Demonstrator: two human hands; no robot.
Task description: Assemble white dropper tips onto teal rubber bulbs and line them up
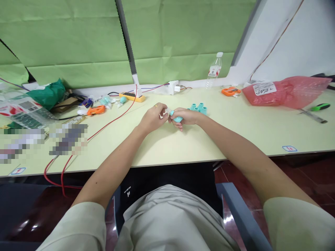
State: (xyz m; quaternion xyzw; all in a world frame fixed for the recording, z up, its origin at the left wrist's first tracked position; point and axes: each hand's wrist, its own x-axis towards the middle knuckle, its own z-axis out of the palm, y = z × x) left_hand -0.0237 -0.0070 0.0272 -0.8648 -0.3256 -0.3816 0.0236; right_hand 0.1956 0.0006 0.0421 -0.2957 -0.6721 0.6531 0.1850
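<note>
My right hand [185, 116] is wrapped round a small rounded teal plastic part [178, 119] just above the table. Its narrow end points left, toward my left hand [154, 118]. A small translucent piece [166, 111] shows at that end, and the curled fingers of my left hand pinch at it. Those fingers cover much of the piece, so its kind is hidden. Behind my right hand, a teal plastic piece with several short open tubes [200, 107] stands on the table, partly covered by the hand.
At the left lie a large plastic bottle [26, 111], an orange tool [96, 110], a yellow meter [132, 97] and a red cable [112, 122]. Toward the right are an upright bottle [214, 71], another orange tool [230, 91], a red bag [282, 94] and a screwdriver [320, 107].
</note>
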